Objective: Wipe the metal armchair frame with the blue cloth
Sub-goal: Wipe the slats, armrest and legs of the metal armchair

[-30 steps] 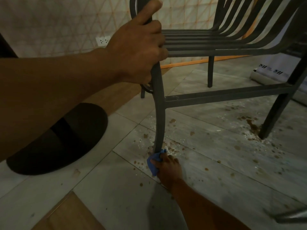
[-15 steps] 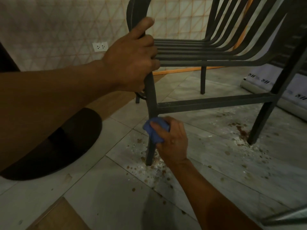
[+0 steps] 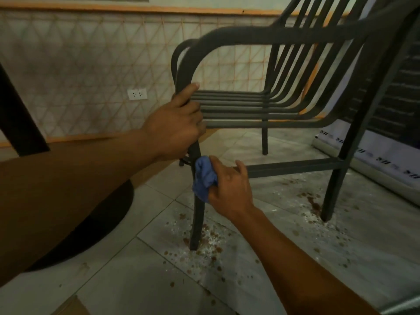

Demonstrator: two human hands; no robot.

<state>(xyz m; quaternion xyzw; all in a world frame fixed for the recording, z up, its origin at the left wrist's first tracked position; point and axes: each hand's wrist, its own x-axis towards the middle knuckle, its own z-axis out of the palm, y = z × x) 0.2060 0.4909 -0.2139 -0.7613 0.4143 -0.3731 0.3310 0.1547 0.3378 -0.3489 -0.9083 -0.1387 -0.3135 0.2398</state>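
The dark metal armchair frame (image 3: 293,165) stands on the tiled floor, filling the upper right. My left hand (image 3: 176,126) grips the front upright where the armrest curves down to the seat slats. My right hand (image 3: 227,189) presses the crumpled blue cloth (image 3: 203,178) against the near front leg, just below my left hand and at the height of the side crossbar. The cloth wraps partly around the leg.
Brown spots and white specks litter the floor tiles (image 3: 216,246) around the chair's feet. A dark round object (image 3: 100,223) lies on the floor at left. A patterned wall with a socket (image 3: 137,94) stands behind. A white printed roll (image 3: 375,164) lies at the right.
My right hand has slid the blue cloth up the front leg from the foot to just under my left hand. The view has tilted up, showing more of the armrest.
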